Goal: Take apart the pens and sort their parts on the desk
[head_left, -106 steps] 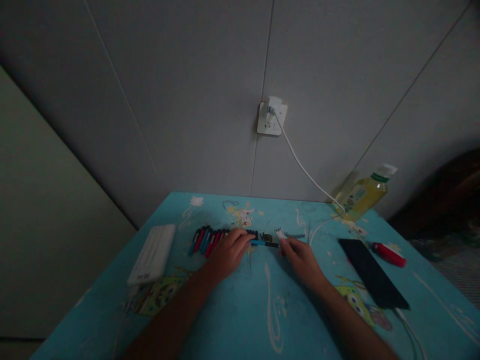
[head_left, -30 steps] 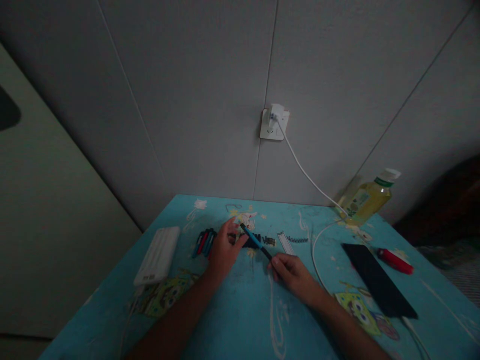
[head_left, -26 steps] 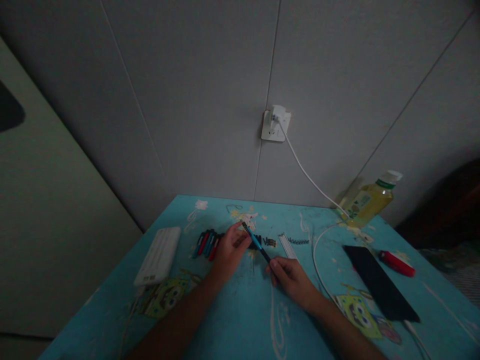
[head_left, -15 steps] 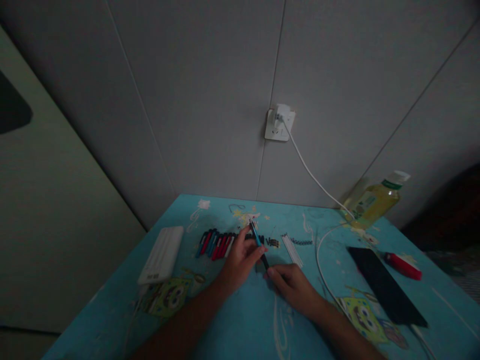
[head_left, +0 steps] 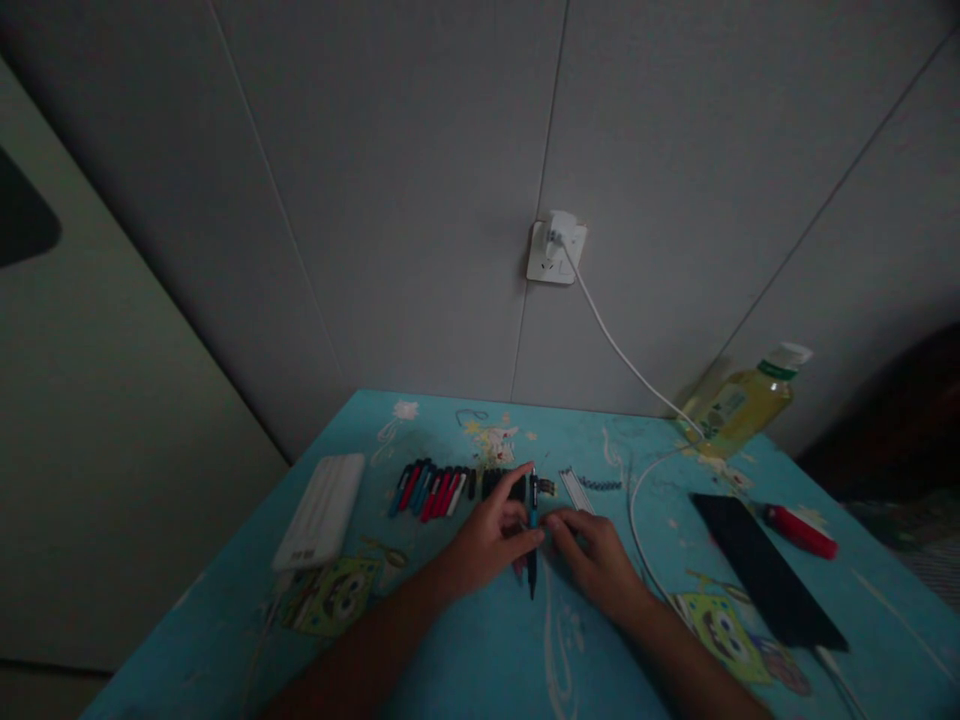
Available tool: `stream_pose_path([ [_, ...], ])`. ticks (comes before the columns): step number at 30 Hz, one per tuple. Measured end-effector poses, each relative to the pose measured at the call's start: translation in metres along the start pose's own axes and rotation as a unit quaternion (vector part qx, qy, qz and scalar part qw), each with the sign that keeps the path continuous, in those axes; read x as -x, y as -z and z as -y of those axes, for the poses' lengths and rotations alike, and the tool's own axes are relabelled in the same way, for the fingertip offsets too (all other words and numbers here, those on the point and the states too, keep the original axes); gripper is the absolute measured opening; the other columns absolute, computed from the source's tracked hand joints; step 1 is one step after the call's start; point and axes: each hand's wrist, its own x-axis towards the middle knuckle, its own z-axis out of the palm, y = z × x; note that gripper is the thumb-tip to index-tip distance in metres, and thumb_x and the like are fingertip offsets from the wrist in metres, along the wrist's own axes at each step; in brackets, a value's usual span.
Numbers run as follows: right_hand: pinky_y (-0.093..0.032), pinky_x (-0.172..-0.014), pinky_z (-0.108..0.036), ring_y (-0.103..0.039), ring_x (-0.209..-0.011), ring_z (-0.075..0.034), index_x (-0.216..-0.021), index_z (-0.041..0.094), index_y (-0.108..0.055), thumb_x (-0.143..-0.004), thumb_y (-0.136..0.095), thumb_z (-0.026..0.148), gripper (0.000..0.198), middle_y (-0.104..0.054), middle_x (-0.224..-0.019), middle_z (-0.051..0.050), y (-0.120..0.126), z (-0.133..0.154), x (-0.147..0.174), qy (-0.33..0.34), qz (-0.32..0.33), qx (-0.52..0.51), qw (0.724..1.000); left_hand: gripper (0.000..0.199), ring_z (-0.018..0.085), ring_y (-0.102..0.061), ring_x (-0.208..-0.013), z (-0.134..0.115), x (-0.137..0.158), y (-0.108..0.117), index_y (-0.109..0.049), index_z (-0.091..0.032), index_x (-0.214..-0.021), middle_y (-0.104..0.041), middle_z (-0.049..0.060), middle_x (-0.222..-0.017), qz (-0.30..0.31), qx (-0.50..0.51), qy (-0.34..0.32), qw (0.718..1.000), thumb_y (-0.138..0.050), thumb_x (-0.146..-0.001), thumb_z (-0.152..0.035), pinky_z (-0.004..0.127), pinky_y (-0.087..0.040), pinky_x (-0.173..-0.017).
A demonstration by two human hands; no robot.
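My left hand [head_left: 493, 540] is closed on a black and blue pen [head_left: 533, 575], thumb at its middle and index finger along its upper end. The pen points tip down, toward me. My right hand [head_left: 592, 562] is curled just to the right, fingertips beside the pen's middle; I cannot tell whether they touch it or pinch something small. A reddish piece shows under the pen by my left thumb. Left of my hands lies a row of red, blue and white pen barrels [head_left: 431, 490]. Black pieces [head_left: 491, 482] are partly hidden behind my left fingers.
Thin white sticks [head_left: 576, 490], a line of small dark springs [head_left: 601, 485] and small metallic pieces [head_left: 548, 487] lie behind my hands. Around them are a white power bank [head_left: 321, 510], a white cable [head_left: 636, 510], a black slab [head_left: 765, 570], a red object [head_left: 801, 530] and a yellow bottle [head_left: 742, 410].
The pen has swung from slanted to nearly straight and come lower, toward me. My right fingers have moved from its lower end up beside its middle.
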Motion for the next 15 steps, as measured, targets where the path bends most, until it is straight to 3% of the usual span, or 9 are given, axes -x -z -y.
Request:
stream_pose_path([
  [15, -0.043, -0.069, -0.027, -0.061, -0.073, -0.017, -0.087, 0.019, -0.068, -0.099, -0.045, 0.037, 0.032, -0.068, -0.079, -0.003, 0.0003, -0.0044, 0.0006, 0.000, -0.003, 0.002, 1.000, 0.075, 0.008, -0.056, -0.052, -0.0038, 0.0007, 0.0005, -0.027, -0.031, -0.146, -0.059, -0.003, -0.078, 0.046, 0.021, 0.029, 0.998, -0.070, -0.084, -0.034, 0.017, -0.047, -0.047],
])
